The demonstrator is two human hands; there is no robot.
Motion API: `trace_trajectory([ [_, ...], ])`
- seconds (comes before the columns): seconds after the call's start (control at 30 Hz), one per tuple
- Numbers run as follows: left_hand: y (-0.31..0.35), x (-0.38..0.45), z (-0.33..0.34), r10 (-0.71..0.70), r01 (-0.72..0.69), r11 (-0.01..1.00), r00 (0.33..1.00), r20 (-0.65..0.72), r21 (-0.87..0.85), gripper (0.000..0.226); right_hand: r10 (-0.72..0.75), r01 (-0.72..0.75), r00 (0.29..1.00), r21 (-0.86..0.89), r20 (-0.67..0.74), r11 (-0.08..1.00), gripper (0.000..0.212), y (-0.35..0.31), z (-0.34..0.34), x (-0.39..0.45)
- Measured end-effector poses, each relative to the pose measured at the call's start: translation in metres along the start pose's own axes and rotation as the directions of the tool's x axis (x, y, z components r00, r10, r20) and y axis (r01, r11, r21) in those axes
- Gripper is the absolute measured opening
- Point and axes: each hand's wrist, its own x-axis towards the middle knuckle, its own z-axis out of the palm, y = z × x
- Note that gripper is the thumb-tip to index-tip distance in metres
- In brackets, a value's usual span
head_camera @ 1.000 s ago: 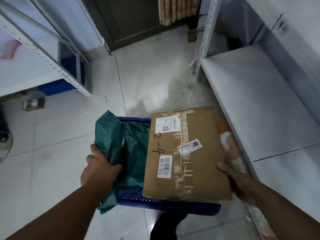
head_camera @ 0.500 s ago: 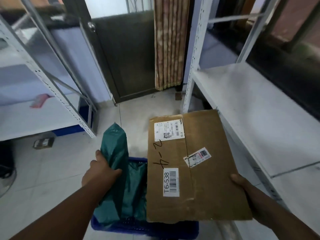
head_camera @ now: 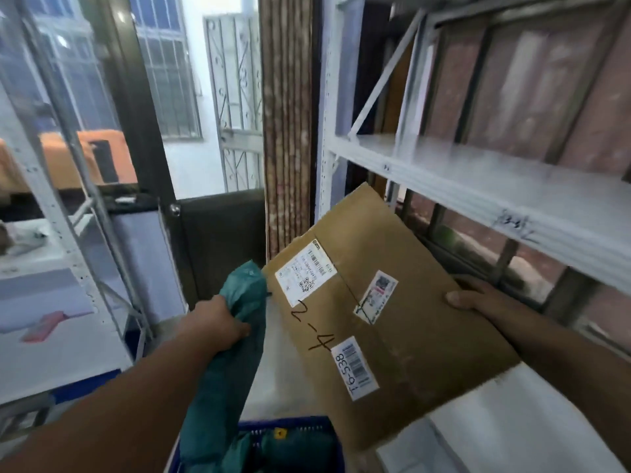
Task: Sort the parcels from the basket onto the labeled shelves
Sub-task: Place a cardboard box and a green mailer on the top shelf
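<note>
A flat brown cardboard parcel (head_camera: 403,322) with "2-4" handwritten on it and a "T6-538" barcode sticker is held up, tilted, beside the white shelf unit on the right. My right hand (head_camera: 478,297) grips its right edge. My left hand (head_camera: 218,324) is closed around a green plastic mailer bag (head_camera: 235,363) that hangs down toward the blue basket (head_camera: 300,428) at the bottom centre. More green bags lie in the basket. A white shelf board (head_camera: 478,186) with a handwritten mark on its front edge runs just above the parcel.
A lower white shelf (head_camera: 495,435) sits under the parcel on the right. Another white rack (head_camera: 61,254) stands on the left, holding a pink item and an orange box higher up. A dark door (head_camera: 222,240) and a brown curtain (head_camera: 288,131) are straight ahead.
Both hands have lifted their parcels up out of the basket. The cardboard parcel rose and tilted toward the right shelves, and the view swung upward from the floor to the shelves.
</note>
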Motion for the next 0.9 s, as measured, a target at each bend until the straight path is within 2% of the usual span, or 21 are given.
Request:
trace_trajectory([
  [0.17, 0.041, -0.027, -0.057, 0.125, -0.124, 0.992, 0.992, -0.018, 0.018, 0.049, -0.153, 0.142, 0.986, -0.147, -0.069, 0.979, 0.123, -0.068, -0.023, -0.061],
  [0.23, 0.05, -0.037, -0.075, 0.163, -0.163, 0.986, 0.987, -0.005, 0.015, 0.049, -0.164, 0.155, 0.985, -0.154, -0.051, 0.976, 0.104, -0.095, -0.032, -0.087],
  [0.3, 0.054, -0.038, -0.087, 0.205, -0.206, 0.979, 0.979, 0.007, 0.014, 0.06, -0.188, 0.176, 0.981, -0.189, -0.046, 0.966, 0.072, -0.12, -0.043, -0.11],
  [0.37, 0.061, -0.038, -0.097, 0.265, -0.265, 0.964, 0.964, 0.014, 0.03, 0.07, -0.2, 0.174, 0.977, -0.26, -0.077, 0.95, 0.063, -0.143, -0.055, -0.133],
  [0.5, 0.088, -0.052, -0.122, 0.359, -0.363, 0.927, 0.932, 0.06, 0.095, 0.053, -0.251, 0.184, 0.954, -0.343, -0.163, 0.921, 0.071, -0.186, -0.075, -0.178],
  [0.63, 0.119, -0.041, -0.13, 0.454, -0.459, 0.882, 0.889, 0.061, 0.107, 0.073, -0.33, 0.182, 0.91, -0.474, -0.251, 0.862, 0.074, -0.224, -0.094, -0.22],
  [0.73, 0.156, -0.045, -0.14, 0.552, -0.557, 0.816, 0.83, 0.077, 0.154, 0.071, -0.329, 0.113, 0.874, -0.508, -0.358, 0.854, 0.064, -0.243, -0.107, -0.248],
  [0.83, 0.193, -0.044, -0.147, 0.622, -0.643, 0.746, 0.765, 0.165, 0.172, 0.066, -0.335, 0.029, 0.829, -0.564, -0.448, 0.825, 0.082, -0.254, -0.116, -0.272],
  [0.9, 0.212, -0.041, -0.154, 0.658, -0.688, 0.712, 0.724, 0.208, 0.141, 0.057, -0.324, -0.028, 0.805, -0.578, -0.496, 0.815, 0.086, -0.26, -0.119, -0.289],
])
